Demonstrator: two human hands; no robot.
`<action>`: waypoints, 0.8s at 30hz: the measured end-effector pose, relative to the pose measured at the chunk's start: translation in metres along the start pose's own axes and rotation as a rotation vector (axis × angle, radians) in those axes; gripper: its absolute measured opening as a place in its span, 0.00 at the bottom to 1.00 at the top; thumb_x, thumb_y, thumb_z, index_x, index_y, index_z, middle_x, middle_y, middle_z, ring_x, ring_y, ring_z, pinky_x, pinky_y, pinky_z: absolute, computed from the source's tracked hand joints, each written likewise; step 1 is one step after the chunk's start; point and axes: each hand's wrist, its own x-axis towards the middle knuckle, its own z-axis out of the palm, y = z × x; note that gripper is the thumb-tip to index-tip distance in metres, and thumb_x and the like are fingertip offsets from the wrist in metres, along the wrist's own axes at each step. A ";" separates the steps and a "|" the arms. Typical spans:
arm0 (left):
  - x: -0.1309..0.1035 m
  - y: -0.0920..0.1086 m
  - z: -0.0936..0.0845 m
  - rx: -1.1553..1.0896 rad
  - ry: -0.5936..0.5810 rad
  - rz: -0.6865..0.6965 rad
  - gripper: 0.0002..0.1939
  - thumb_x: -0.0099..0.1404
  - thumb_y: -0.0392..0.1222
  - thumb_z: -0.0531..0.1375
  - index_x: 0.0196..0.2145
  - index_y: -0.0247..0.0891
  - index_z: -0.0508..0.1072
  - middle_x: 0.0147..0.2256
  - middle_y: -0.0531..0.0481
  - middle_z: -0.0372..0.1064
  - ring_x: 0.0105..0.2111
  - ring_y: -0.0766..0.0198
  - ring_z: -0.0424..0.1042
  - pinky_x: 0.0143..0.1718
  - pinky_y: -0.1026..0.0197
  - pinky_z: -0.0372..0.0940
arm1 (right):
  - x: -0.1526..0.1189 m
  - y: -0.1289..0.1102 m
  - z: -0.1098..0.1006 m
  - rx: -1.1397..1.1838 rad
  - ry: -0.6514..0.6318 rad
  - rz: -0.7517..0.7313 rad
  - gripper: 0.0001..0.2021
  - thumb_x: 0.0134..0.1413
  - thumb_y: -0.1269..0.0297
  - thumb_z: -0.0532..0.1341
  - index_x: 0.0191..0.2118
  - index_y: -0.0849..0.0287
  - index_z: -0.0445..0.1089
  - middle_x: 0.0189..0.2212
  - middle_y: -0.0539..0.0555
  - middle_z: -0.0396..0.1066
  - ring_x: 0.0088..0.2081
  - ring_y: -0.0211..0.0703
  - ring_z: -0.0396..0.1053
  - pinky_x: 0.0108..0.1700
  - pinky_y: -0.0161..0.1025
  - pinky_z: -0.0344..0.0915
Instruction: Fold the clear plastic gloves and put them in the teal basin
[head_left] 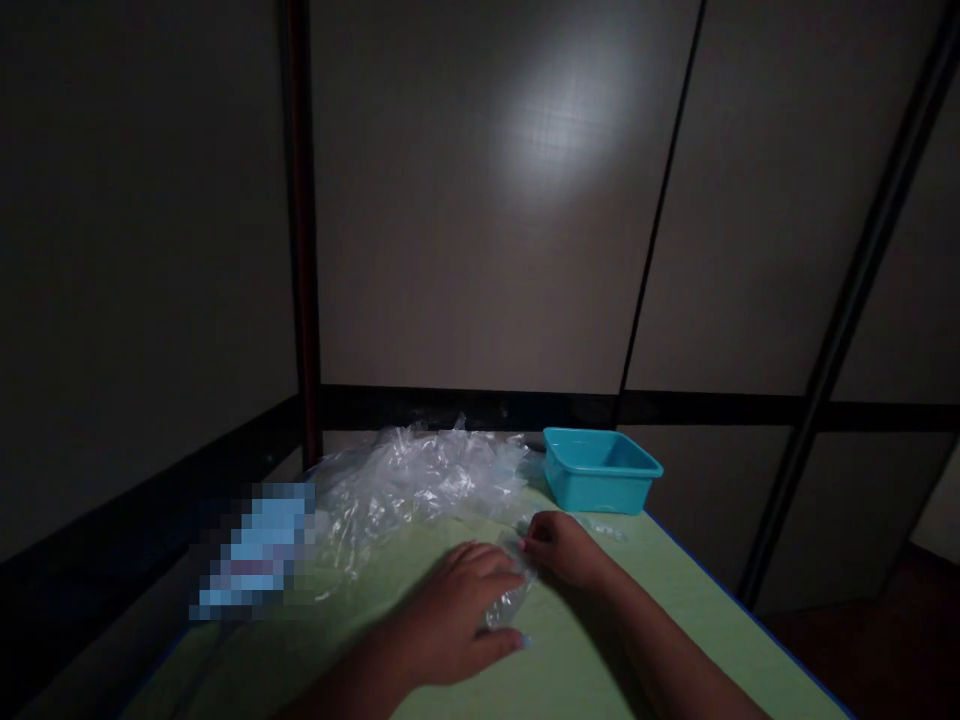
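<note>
A small clear plastic bag (510, 603) lies on the light green table (600, 640) between my two hands. My left hand (461, 605) is flat with its thumb apart from the fingers, resting over the bag's left side. At the bag's far end, my right hand (562, 548) has its thumb and fingertips pinched together on the edge of the plastic. My left palm hides part of the bag, and its contents are too dim to make out. Just beyond my right hand lies a small piece of clear plastic (604, 528).
A large heap of clear plastic bags (427, 475) covers the far left of the table. To its right stands a turquoise plastic basin (600, 490) near the table's edge. A blurred-out bluish item (262, 550) is at the left edge. Tall panels (480, 250) rise behind.
</note>
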 end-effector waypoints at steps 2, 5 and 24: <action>-0.002 -0.004 0.000 -0.005 -0.070 0.008 0.27 0.58 0.52 0.58 0.54 0.49 0.61 0.53 0.51 0.61 0.53 0.56 0.57 0.57 0.51 0.45 | 0.000 0.000 0.001 -0.031 0.020 0.001 0.08 0.42 0.63 0.61 0.23 0.63 0.68 0.20 0.51 0.67 0.22 0.34 0.57 0.24 0.32 0.49; -0.005 -0.011 0.001 -0.024 -0.133 -0.004 0.27 0.61 0.52 0.56 0.57 0.49 0.57 0.56 0.50 0.58 0.55 0.55 0.56 0.59 0.47 0.42 | -0.001 -0.002 0.001 -0.080 0.028 0.004 0.07 0.42 0.63 0.61 0.24 0.63 0.69 0.21 0.51 0.68 0.24 0.35 0.58 0.24 0.32 0.48; -0.010 -0.027 0.008 -0.092 -0.096 -0.013 0.22 0.63 0.49 0.55 0.55 0.51 0.61 0.59 0.49 0.52 0.59 0.50 0.50 0.57 0.45 0.45 | -0.006 -0.011 -0.005 -0.186 -0.013 0.010 0.04 0.44 0.67 0.61 0.28 0.61 0.70 0.24 0.52 0.70 0.25 0.36 0.62 0.26 0.32 0.50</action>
